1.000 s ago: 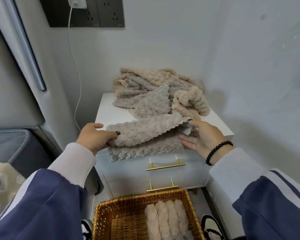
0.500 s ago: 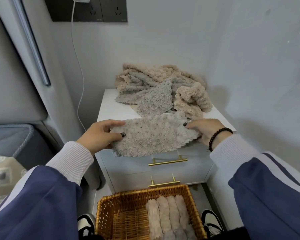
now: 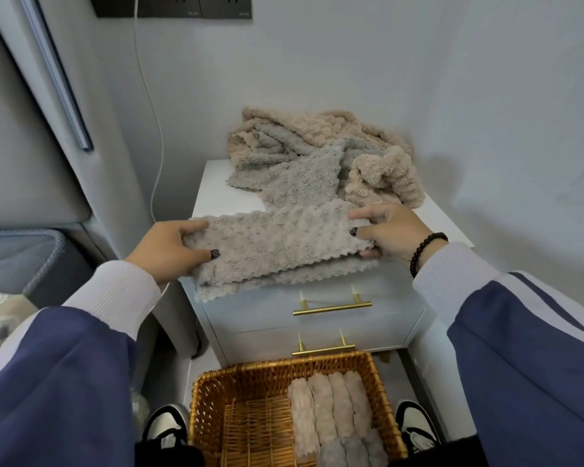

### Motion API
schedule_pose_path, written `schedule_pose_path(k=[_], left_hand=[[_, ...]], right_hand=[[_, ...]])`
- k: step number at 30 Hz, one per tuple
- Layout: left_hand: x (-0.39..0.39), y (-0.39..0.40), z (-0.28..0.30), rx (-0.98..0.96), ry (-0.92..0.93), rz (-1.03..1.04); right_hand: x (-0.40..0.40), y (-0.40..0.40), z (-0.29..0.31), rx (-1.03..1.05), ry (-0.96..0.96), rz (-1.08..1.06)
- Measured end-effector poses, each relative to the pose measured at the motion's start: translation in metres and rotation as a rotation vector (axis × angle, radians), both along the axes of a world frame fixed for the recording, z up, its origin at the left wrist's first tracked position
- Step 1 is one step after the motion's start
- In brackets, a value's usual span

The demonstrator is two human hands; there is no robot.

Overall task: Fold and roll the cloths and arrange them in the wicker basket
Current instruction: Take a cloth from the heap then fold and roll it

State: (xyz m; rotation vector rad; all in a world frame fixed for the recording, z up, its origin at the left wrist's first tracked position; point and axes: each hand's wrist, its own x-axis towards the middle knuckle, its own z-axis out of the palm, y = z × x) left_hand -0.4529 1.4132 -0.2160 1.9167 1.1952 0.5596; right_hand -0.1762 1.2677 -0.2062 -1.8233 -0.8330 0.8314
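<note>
1. The grey-beige fluffy waffle-textured cloth [image 3: 277, 244] lies across the front edge of the white two-drawer bedside cabinet [image 3: 213, 193], now as a long narrow band. Half a second ago it was a broader folded panel; a second ago its top layer was only just being brought over. A further lengthwise fold has gone in.
2. Left hand [image 3: 169, 247]: thumb on top, fingers curled over the far edge, pinching the left end of the band.
3. Right hand [image 3: 388, 230]: fingers and thumb clamped on the right end; one fingertip shows beneath the cloth.
4. The lower layer's scalloped edge sticks out below the top layer at front left, so the fold is not squared.
5. Judgement: folding nearly finished; rolling from one end looks like the next step.
6. The brown woven wicker basket [image 3: 209, 392] stands on the floor below the drawers, with four rolled cloths [image 3: 331, 409] side by side in its right half.
7. The heap of loose beige and grey cloths [image 3: 317, 156] at the cabinet's back is still to be done.
</note>
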Motion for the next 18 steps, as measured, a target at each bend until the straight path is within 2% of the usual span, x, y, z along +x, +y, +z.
schedule_pose_path(k=[3,7,13,18], left_hand=[[-0.008,0.007,0.003,-0.049,0.014,-0.014],[-0.014,0.010,0.005,-0.026,0.098,-0.080],[-0.018,0.007,0.005,-0.117,0.044,-0.152],[-0.020,0.002,0.005,0.009,0.132,-0.261]], right_hand=[[-0.003,0.005,-0.001,0.046,-0.009,-0.012],[-0.001,0.009,-0.007,0.010,-0.139,0.009],[0.006,0.009,-0.006,-0.042,-0.239,0.065],[0.007,0.007,-0.003,-0.096,-0.196,0.082]])
